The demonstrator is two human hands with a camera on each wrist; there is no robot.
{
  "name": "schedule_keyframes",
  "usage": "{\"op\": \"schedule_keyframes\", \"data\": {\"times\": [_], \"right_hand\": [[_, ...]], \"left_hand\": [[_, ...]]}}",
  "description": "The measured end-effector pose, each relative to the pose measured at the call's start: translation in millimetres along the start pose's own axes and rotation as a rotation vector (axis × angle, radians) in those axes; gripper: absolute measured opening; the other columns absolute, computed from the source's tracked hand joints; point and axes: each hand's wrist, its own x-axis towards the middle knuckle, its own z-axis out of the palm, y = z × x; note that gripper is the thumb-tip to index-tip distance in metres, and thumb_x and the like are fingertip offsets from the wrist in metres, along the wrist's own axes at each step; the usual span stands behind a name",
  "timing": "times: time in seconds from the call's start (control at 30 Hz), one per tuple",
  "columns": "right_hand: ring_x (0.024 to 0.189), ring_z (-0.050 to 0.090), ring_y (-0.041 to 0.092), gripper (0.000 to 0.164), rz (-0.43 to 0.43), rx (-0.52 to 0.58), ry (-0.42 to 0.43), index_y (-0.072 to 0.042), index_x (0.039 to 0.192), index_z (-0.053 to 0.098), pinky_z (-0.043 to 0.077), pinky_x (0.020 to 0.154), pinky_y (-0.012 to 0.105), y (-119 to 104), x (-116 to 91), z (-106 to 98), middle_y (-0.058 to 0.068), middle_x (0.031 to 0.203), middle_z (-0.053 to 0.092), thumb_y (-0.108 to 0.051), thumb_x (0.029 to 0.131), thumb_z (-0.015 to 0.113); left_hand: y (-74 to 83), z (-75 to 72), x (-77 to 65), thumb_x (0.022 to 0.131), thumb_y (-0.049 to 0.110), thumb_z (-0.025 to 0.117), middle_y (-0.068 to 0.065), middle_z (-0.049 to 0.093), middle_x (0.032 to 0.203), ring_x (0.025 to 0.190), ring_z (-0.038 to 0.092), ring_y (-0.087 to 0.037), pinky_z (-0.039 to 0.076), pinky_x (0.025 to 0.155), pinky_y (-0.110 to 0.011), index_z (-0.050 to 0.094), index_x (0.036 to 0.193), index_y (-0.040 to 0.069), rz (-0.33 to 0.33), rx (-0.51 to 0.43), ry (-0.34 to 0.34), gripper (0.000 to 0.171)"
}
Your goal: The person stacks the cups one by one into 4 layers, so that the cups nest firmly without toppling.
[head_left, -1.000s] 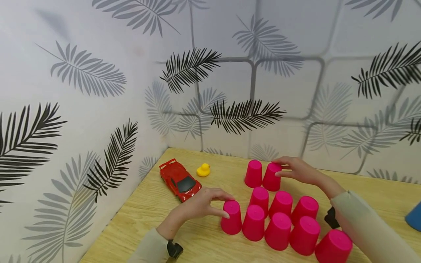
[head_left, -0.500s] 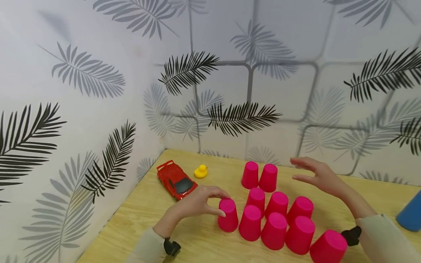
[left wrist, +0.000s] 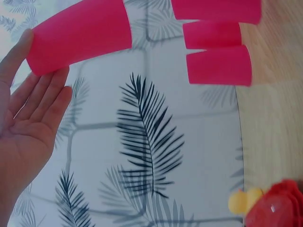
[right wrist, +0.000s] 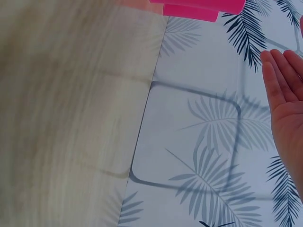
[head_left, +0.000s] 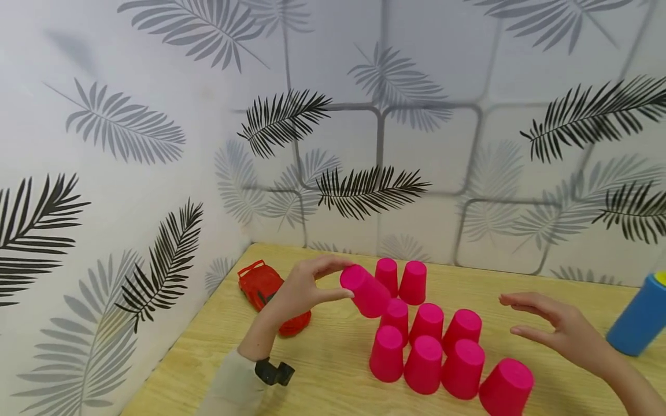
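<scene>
My left hand (head_left: 296, 294) pinches a pink plastic cup (head_left: 366, 293) by its closed end. The cup is lifted and tilted, overlapping the standing cups in the head view. In the left wrist view the thumb is on one side of the cup (left wrist: 80, 38), the fingers on the other. Two upside-down cups stand at the back, one of them this cup (head_left: 413, 283). In front are a row of three with a middle cup (head_left: 428, 323) and a front row of several with a right-end cup (head_left: 507, 387). My right hand (head_left: 559, 326) hovers right of them, fingers extended, holding nothing.
A red toy car (head_left: 260, 283) lies at the left, partly behind my left hand. The left wrist view shows a yellow rubber duck (left wrist: 239, 202) beside it. A blue cylinder (head_left: 637, 315) with a yellow top stands at the right. A patterned wall (head_left: 416, 219) borders the wooden table (head_left: 333, 370).
My left hand has raised the front row's left-end cup and tilted it, moving toward the back. My right hand has let go of a back cup and withdrawn to the right.
</scene>
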Motion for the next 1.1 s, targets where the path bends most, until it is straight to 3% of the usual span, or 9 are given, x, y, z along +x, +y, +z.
{"op": "schedule_keyframes", "data": {"times": [0.1, 0.2, 0.53, 0.7, 0.87, 1.1], "right_hand": [[0.112, 0.055, -0.016, 0.059, 0.018, -0.016, -0.03, -0.001, 0.126, 0.06, 0.045, 0.088, 0.0, -9.6, -13.4, -0.3, -0.024, 0.127, 0.059, 0.01, 0.071, 0.078], [0.109, 0.056, -0.016, 0.057, 0.032, -0.037, -0.049, -0.004, 0.125, 0.062, 0.046, 0.084, -0.001, -17.5, -27.0, 0.4, -0.023, 0.123, 0.062, 0.005, 0.072, 0.079], [0.102, 0.061, -0.01, 0.057, 0.048, -0.065, -0.108, -0.011, 0.123, 0.064, 0.054, 0.076, 0.008, -21.9, -57.7, 4.2, -0.016, 0.114, 0.068, -0.004, 0.07, 0.084], [0.1, 0.063, -0.008, 0.056, 0.037, -0.093, -0.146, -0.012, 0.124, 0.063, 0.055, 0.074, 0.012, -19.8, -63.2, 6.7, -0.01, 0.112, 0.069, -0.009, 0.072, 0.084], [0.098, 0.064, -0.007, 0.056, 0.02, -0.102, -0.121, -0.013, 0.122, 0.064, 0.053, 0.076, 0.008, -21.7, -62.5, 7.0, -0.009, 0.109, 0.07, -0.01, 0.071, 0.085], [0.098, 0.064, -0.006, 0.05, 0.054, -0.039, -0.171, -0.01, 0.123, 0.063, 0.058, 0.074, 0.017, -25.9, -58.4, 5.0, -0.006, 0.109, 0.07, -0.012, 0.077, 0.081]], "left_hand": [[5.3, 7.0, 15.0, 0.081, 0.014, 0.08, -0.007, 0.067, 0.122, 0.119, 0.064, -0.021, 0.051, 0.103, -0.032, 0.064, 0.125, 0.009, 0.035, -0.006, 0.036, 0.047], [10.0, 17.7, 33.2, 0.082, 0.014, 0.079, -0.009, 0.066, 0.124, 0.12, 0.063, -0.022, 0.051, 0.103, -0.032, 0.063, 0.126, 0.008, 0.087, 0.0, 0.027, 0.047], [6.2, 60.6, 93.6, 0.083, 0.016, 0.078, -0.008, 0.064, 0.128, 0.122, 0.062, -0.021, 0.05, 0.103, -0.023, 0.06, 0.129, 0.007, 0.181, 0.104, -0.134, 0.05], [-0.2, 79.2, 116.3, 0.083, 0.019, 0.079, -0.008, 0.065, 0.127, 0.12, 0.063, -0.019, 0.05, 0.103, -0.022, 0.06, 0.128, 0.007, 0.152, 0.181, -0.197, 0.051], [-3.1, 94.5, 134.6, 0.083, 0.024, 0.079, -0.006, 0.064, 0.128, 0.118, 0.064, -0.018, 0.051, 0.102, -0.024, 0.06, 0.128, 0.008, 0.107, 0.26, -0.27, 0.052], [-6.5, 116.8, 149.6, 0.085, 0.023, 0.076, -0.008, 0.064, 0.127, 0.118, 0.062, -0.02, 0.053, 0.101, -0.028, 0.058, 0.128, 0.006, 0.114, 0.318, -0.404, 0.05]]}}
